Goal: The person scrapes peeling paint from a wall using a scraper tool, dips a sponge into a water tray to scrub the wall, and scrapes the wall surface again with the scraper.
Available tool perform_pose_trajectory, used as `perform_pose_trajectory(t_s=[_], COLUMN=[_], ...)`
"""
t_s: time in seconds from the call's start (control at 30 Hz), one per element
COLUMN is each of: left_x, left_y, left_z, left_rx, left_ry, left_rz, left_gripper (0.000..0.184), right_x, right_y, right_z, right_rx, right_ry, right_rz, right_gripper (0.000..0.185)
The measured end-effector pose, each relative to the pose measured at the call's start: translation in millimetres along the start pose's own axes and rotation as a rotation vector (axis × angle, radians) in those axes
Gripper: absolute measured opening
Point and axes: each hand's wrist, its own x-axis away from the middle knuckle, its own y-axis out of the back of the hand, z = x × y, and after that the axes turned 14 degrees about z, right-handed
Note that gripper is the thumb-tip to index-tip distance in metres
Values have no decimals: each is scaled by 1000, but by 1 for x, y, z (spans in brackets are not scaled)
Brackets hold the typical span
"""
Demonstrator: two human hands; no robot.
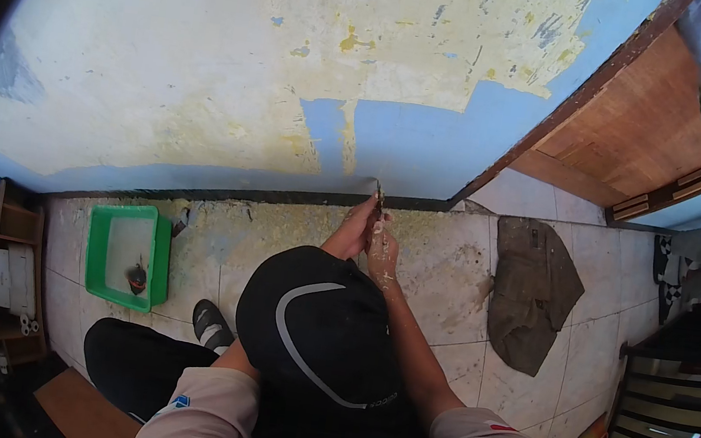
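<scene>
At the foot of the wall, both of my hands are close together around a thin, dark scraper (380,191) flecked with pale paint. My right hand (382,251), spotted with paint bits, is closed on it from the right. From the other side, my left hand (354,230) is also closed against the tool; its fingers are partly hidden. The scraper's tip is near the blue lower strip of the wall (411,152), just over the dark skirting (301,196). Higher up, the blue coat gives way to patchy cream and yellow.
Paint flakes litter the tiled floor along the wall. A green tray (156,261) holding a small dark object stands left. To the right lies a brown cloth (531,294). Shelves (17,222) line the left edge; a wooden panel (634,122) and a black rack (669,403) are right.
</scene>
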Motion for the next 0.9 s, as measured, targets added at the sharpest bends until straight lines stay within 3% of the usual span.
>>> perform_pose_trajectory(t_s=[0.17, 0.27, 0.33, 0.53, 0.9], left_x=[10, 6, 3, 1, -16], left_y=[-19, -11, -12, -32, -17], left_z=[-8, -3, -4, -14, -10], left_rx=[-47, -307, -547, -792, -659], left_ry=[-72, -112, -303, -358, -331], left_rz=[-15, -96, -56, -218, -203], left_gripper=[29, 30, 30, 34, 37], right_x=[9, 15, 17, 5, -14], right_y=[6, 11, 12, 17, 15], right_z=[21, 28, 34, 42, 22], right_rx=[-235, -278, -338, -320, -176], right_ry=[-34, -112, -176, -207, -158], right_rz=[78, 91, 93, 51, -80], right_gripper=[42, 42, 45, 50, 55])
